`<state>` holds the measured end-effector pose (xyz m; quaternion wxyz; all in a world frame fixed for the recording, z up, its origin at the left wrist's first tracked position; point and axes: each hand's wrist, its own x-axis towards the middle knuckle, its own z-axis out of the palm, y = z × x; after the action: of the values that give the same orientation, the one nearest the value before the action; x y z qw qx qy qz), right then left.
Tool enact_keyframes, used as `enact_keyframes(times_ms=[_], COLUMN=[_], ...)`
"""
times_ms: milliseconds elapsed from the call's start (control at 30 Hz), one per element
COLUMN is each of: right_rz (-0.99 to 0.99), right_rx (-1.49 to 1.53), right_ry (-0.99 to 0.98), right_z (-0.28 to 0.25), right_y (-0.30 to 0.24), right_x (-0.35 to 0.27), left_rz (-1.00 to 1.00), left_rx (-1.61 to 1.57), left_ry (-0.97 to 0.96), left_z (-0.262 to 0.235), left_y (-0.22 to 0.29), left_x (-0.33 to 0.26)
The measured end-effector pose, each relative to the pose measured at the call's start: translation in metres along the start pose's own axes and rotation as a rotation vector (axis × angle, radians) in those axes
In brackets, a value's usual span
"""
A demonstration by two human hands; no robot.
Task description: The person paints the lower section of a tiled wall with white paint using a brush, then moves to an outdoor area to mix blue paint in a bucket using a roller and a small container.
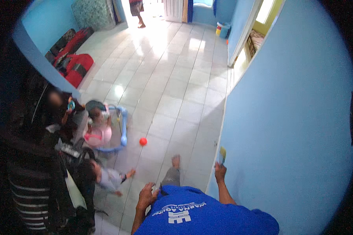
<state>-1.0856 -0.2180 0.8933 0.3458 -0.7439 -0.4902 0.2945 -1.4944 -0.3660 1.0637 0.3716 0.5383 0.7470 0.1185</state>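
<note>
1. The right hand is closed around a small tool, its yellowish end up.
2. That tool is at the blue wall, near its lower edge; whether they touch, I cannot tell.
3. The left hand is partly curled beside the blue shirt; whether it holds anything is unclear.
4. On the tiled floor, a red ball lies just beside the blue-framed walker, well apart from the tool.

A red ball lies on the tiled floor.
</note>
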Motion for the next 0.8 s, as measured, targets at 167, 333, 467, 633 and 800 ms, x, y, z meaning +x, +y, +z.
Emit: enact_keyframes(times_ms=[167,333,467,633,800], right_rz=[0.133,0.230,0.360,0.233,0.206], right_rx=[-0.004,0.037,0.049,0.001,0.053], right_ry=[0.054,0.217,0.292,0.216,0.148], right_z=[0.000,0.020,0.068,0.139,0.137], right_y=[-0.048,-0.060,-0.069,-0.141,-0.270], right_x=[0.076,0.182,0.279,0.456,0.709], left_rz=[0.210,0.597,0.536,-0.001,-0.703], left_rx=[0.269,0.249,0.033,0.154,-0.596], left_ry=[-0.039,-0.001,-0.033,0.235,-0.128], left_z=[-0.109,-0.183,-0.181,-0.154,-0.160], left_y=[0.109,0.243,0.279,0.081,0.032], left_x=[0.190,0.421,0.631,0.800,0.770])
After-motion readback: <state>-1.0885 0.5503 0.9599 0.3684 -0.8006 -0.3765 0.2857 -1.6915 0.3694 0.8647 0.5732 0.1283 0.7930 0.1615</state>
